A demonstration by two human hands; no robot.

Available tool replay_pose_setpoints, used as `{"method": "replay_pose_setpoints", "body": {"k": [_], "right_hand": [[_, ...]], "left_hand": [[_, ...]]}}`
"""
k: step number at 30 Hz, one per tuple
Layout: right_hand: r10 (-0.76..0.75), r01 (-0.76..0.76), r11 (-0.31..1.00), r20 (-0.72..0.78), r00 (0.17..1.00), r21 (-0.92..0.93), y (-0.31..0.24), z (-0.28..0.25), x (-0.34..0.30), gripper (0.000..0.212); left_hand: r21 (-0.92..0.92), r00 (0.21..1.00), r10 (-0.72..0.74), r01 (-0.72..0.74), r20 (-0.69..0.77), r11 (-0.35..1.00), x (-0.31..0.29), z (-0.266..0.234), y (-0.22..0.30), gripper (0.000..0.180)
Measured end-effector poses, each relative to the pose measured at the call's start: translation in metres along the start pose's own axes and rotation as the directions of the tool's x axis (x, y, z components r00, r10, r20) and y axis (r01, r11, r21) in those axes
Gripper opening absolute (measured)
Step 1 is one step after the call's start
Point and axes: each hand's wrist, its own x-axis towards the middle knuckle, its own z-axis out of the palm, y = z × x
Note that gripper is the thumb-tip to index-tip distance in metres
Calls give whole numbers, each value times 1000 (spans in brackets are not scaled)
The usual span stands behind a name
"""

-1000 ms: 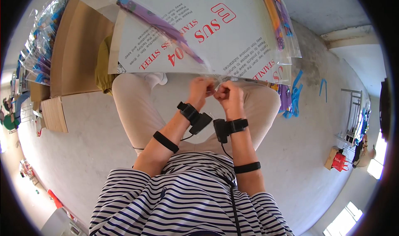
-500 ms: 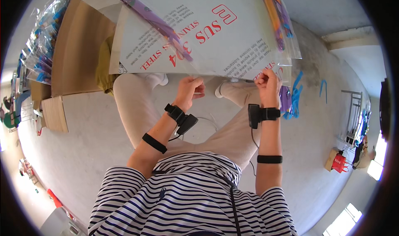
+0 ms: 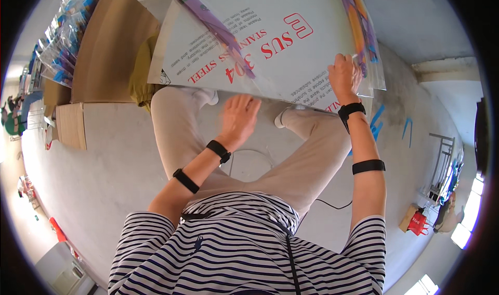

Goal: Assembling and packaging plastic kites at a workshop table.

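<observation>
A white, film-covered sheet (image 3: 280,71) with red and black print spans the space before my knees like a tabletop. On it lies a long purple patterned strip (image 3: 215,27), seemingly in clear plastic. More orange and purple strips in clear sleeves (image 3: 358,19) lie along its right side. My right hand (image 3: 345,78) is over the sheet's near right part, fingers curled beside the lower end of those sleeves; whatever they pinch is hidden. Just off the near edge hovers my left hand (image 3: 240,117), blurred, with its fingers bent and no object visible in it.
At the left stands an open cardboard box (image 3: 109,51), with a pile of clear-bagged goods (image 3: 67,40) beyond it. Olive cloth (image 3: 143,71) hangs by the sheet's left corner. Blue strips (image 3: 378,121) lie on the floor at right, and a red bag (image 3: 417,223) stands farther off.
My right hand has moved up from the sheet's near edge onto its surface, by the sleeves. My left hand has drawn back slightly from the edge. The whole view has shifted a little.
</observation>
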Motion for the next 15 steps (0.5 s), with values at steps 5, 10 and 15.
{"method": "replay_pose_setpoints", "body": {"k": [5, 10, 15], "right_hand": [[55, -97, 975, 211, 976, 198, -25, -12, 17, 14], [-102, 72, 979, 148, 984, 190, -18, 10, 12, 13], [-32, 1, 964, 111, 993, 265, -29, 23, 8, 20]], "left_hand": [[91, 993, 114, -111, -37, 990, 11, 16, 0, 18], [-166, 990, -84, 65, -111, 984, 6, 21, 1, 16], [-435, 913, -400, 330, -78, 838, 3, 22, 6, 12]]}}
